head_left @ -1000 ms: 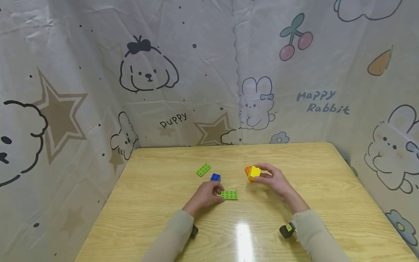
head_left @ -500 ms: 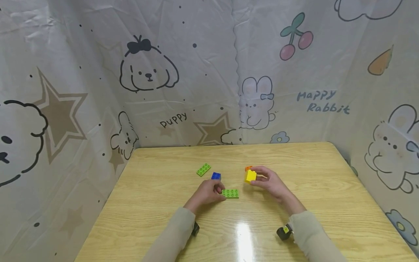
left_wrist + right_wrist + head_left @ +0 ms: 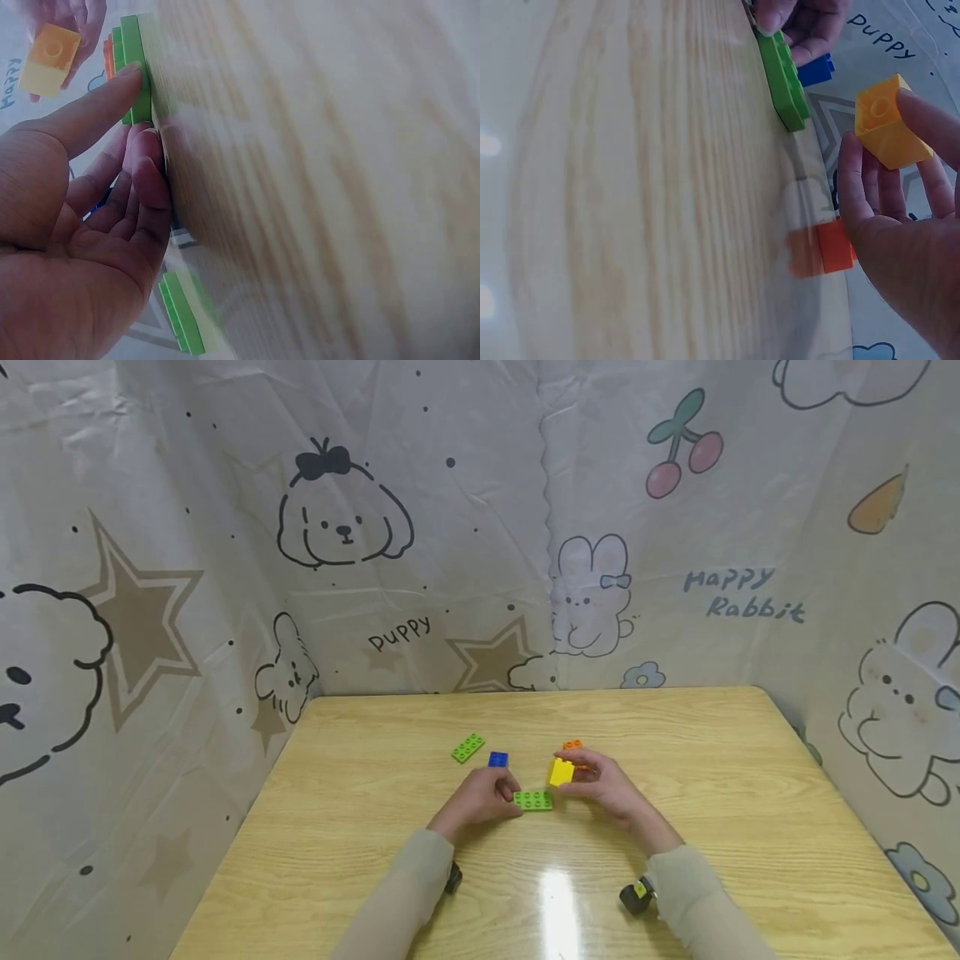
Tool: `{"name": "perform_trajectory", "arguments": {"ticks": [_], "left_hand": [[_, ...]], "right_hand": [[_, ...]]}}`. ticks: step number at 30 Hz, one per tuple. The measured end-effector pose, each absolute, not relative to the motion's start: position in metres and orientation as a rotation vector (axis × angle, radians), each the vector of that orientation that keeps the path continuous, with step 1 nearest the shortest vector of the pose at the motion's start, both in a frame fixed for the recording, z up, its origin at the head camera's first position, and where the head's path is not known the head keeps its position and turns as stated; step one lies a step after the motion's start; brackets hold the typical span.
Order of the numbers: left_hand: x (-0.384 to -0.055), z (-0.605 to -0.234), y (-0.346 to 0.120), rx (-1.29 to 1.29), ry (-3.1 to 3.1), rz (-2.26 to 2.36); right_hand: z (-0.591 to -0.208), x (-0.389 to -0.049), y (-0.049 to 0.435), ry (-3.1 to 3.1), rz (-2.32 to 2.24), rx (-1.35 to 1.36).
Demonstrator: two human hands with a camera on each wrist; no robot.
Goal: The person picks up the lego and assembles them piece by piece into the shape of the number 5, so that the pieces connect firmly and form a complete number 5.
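My left hand pinches the left end of a flat green building brick, thumb on the near side, as the brick lies on the table. In my right hand is a yellow brick, held between thumb and fingers above the tabletop. Its hollow underside shows in the right wrist view, where the yellow brick is apart from the green brick. Just beyond my left hand sits a blue brick, partly covered by the fingers. Behind my right hand an orange brick is mostly hidden.
Farther back on the left lies a second flat green brick. The wooden table meets a printed cloth backdrop along its far edge. Wrist cameras hang below the sleeves.
My right hand has carried the yellow brick left and toward me, from over the orange brick to near the green brick's right end. The left hand and green brick have shifted slightly right.
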State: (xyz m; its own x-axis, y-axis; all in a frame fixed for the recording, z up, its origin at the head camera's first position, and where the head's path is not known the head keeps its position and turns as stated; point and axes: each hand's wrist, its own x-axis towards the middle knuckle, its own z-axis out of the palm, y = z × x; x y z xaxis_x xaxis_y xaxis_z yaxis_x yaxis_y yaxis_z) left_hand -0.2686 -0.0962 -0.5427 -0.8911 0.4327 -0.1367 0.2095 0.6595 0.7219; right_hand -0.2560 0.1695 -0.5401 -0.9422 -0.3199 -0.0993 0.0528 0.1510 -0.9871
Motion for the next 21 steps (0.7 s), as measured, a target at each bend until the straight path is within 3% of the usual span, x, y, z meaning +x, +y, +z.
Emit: {"name": "perform_trajectory", "arguments": {"ticks": [21], "left_hand": [[-0.267,-0.54,-0.097,0.491,2.559,1.096]], "right_hand": [[-0.551,-0.257,0.152,2.172,-1.787,-0.266]]}}
